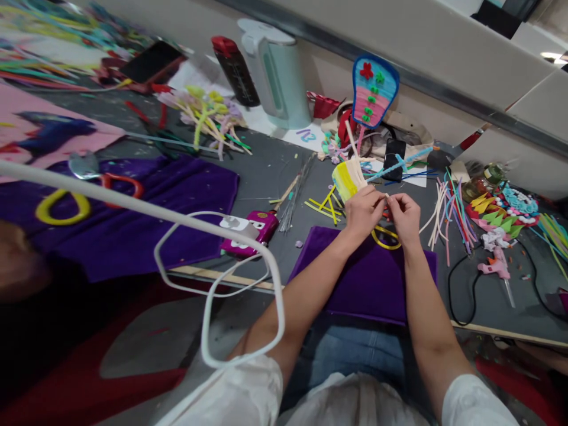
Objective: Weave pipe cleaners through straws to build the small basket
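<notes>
My left hand (364,210) and my right hand (404,216) come together over the front of the table, fingertips nearly touching. Both are closed in a pinch around something small and pale, too hidden to name. Just behind my left hand is a yellow and cream fuzzy craft piece (348,180); I cannot tell whether the hand touches it. Yellow-handled scissors (387,238) lie partly under my hands, on a folded purple cloth (364,284). Left of them are loose yellow pipe cleaners (327,206). A light blue pipe cleaner stem (406,163) sticks out beyond my fingers.
A white cable (277,284) loops in front of my left arm, near a magenta power strip (261,228). A pink glue gun (497,266) with a black cord lies right. A kettle (284,83), bottle (235,71) and fan-shaped craft (375,92) stand behind. Someone sits left.
</notes>
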The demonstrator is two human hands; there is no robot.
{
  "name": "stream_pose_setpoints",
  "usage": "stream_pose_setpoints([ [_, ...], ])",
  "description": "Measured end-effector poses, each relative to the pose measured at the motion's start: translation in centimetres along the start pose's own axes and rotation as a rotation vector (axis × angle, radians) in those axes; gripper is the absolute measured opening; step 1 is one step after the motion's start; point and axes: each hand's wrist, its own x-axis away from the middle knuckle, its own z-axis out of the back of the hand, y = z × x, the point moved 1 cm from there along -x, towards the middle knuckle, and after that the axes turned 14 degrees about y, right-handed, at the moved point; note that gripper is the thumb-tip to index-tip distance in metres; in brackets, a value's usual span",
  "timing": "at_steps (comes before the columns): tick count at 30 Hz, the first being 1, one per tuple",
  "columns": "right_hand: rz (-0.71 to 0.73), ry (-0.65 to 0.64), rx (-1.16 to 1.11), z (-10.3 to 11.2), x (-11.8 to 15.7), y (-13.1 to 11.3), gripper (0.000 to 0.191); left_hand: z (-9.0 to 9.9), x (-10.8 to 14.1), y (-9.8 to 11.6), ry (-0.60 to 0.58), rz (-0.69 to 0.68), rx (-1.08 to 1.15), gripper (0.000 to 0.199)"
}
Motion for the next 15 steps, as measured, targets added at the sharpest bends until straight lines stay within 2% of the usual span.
stream_pose_setpoints([
  [3, 0.098, -0.008, 0.104, 0.8, -0.6, 0.2, 0.026, 0.0, -0.2, 0.0, -0.015, 0.038, 0.098, 0.017],
  [9, 0.451, 0.055, 0.296, 2.2, -1.5, 0.3, 0.022, -0.2, -0.6, 0.1, -0.126, 0.042, 0.28, 0.017],
  [12, 0.467, 0.089, 0.277, 2.2, -1.6, 0.5, 0.023, -0.2, -0.6, 0.4, -0.133, 0.046, 0.302, 0.016],
  [15, 0.371, 0.174, 0.22, 1.7, -1.5, 0.7, 0.022, -0.1, -0.4, 0.7, -0.088, 0.04, 0.242, 0.017],
])
